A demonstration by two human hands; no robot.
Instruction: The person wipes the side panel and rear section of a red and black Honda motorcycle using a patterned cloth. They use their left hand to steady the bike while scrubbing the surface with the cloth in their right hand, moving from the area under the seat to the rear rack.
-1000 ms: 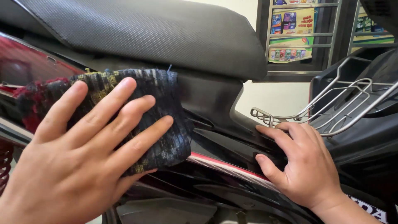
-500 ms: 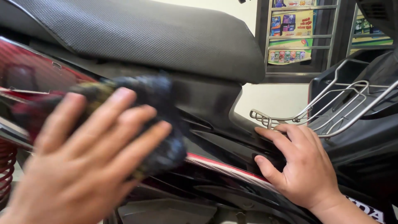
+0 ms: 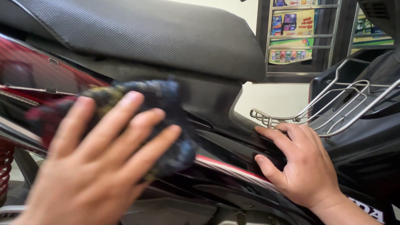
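Note:
My left hand [image 3: 96, 166] lies flat on a dark multicoloured cloth [image 3: 162, 100], pressing it against the side panel [image 3: 216, 100] of a motorcycle, just under the black textured seat [image 3: 146, 37]. Hand and cloth look blurred with motion. My right hand [image 3: 304, 164] rests with fingers spread on the black lower body panel [image 3: 233, 146], beside a red and white stripe [image 3: 233, 168]. It holds nothing.
A chrome wire rack [image 3: 333, 108] sticks out over the black front section at the right. A red coil spring [image 3: 6, 166] shows at the lower left edge. Behind stands a dark metal shelf [image 3: 291, 37] with colourful packets against a pale wall.
My left hand has slid the cloth slightly along the side panel, rightward and down, and now looks blurred. The right hand has stayed in place.

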